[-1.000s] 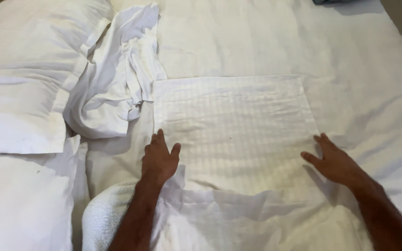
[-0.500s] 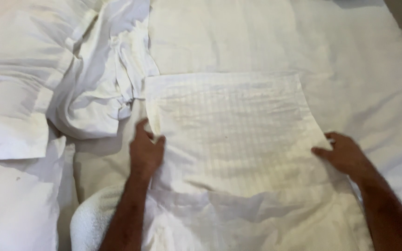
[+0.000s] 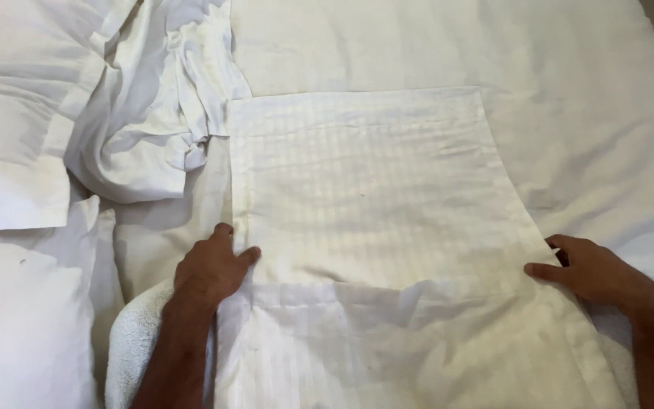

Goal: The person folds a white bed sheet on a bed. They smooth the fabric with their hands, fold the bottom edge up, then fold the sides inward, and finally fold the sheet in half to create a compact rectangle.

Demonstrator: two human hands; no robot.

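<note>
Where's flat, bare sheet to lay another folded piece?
Free: the bed sheet beyond the striped pillowcase, and right of it. Crowded: left side, with the crumpled sheet, pillows and a towel by the left hand. The right hand covers the pillowcase's right edge.

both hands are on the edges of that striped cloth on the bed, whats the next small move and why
Probably grip both side edges and fold the near part over. The left hand and right hand rest flat at opposite edges of the striped cloth, right where a crease already runs across it.
</note>
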